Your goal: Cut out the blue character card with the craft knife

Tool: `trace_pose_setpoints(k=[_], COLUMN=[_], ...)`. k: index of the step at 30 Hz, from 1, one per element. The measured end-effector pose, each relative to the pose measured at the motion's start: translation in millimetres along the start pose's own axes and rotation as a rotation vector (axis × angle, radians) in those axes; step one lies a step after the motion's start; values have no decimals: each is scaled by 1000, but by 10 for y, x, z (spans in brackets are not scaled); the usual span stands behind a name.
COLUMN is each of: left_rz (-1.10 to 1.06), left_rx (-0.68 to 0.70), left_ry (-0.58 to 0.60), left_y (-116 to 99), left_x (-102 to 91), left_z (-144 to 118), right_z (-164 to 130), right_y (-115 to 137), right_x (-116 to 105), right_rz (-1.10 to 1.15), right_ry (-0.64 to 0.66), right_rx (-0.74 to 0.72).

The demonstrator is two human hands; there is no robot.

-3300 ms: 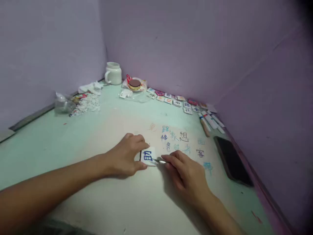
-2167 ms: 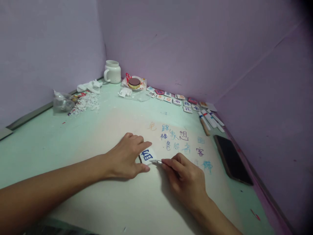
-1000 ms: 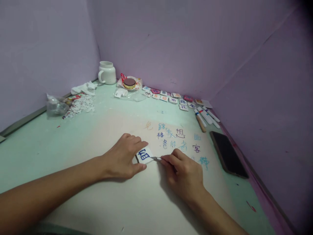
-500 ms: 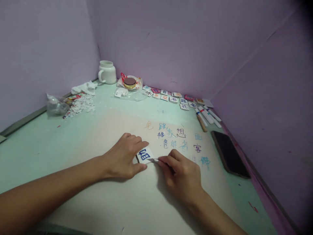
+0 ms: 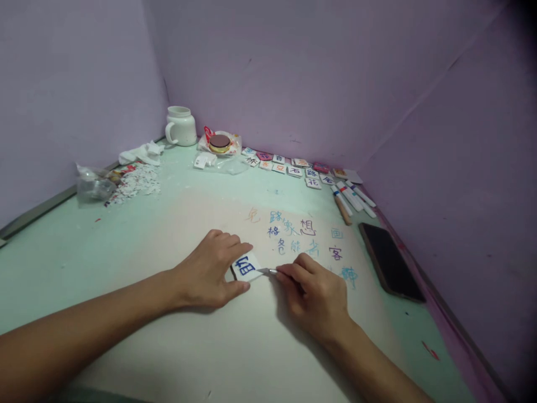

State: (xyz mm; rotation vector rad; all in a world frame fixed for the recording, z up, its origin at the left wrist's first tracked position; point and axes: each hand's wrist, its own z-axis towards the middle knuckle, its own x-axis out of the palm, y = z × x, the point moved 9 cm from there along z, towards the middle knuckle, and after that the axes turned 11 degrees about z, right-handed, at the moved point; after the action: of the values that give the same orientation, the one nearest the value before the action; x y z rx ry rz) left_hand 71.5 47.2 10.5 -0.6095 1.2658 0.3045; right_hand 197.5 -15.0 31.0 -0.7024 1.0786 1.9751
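A small white square tile [image 5: 253,260] with a dark blue written character lies on the table in front of me. My left hand [image 5: 213,267] grips its edges between thumb and fingers, from the left side. In my right hand [image 5: 316,291] is a slim craft knife [image 5: 271,271], pinched near its metal end. The knife's pointed blade reaches the right edge of the tile, beside the blue strokes; whether it touches the surface I cannot tell. The knife's rear end is hidden by my hand.
Coloured characters [image 5: 307,226] are written on the tabletop beyond my hands. A phone [image 5: 392,262] lies at the right, near several white markers [image 5: 354,196] and a brown-handled tool [image 5: 343,208]. Several lettered tiles [image 5: 294,171], a white mug [image 5: 182,127], a round tin [image 5: 220,144] and paper scraps [image 5: 136,183] sit farther back.
The knife tip has shifted slightly right, from over the blue strokes to near the tile's right edge. My left hand keeps its grip on the tile. The view has shifted a little.
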Motion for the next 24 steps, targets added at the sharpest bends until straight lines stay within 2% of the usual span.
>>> trace_pose_setpoints(k=[5,24], left_rz=[6,12], left_rx=[-5,26], left_ry=[10,-9], left_y=[5,-17], left_x=[7,20], left_z=[-1,-9], right_z=[-4,13], right_y=[47,18], right_x=[-60,121], right_rz=[85,-5], right_ry=[-15,72], right_rx=[-29,49])
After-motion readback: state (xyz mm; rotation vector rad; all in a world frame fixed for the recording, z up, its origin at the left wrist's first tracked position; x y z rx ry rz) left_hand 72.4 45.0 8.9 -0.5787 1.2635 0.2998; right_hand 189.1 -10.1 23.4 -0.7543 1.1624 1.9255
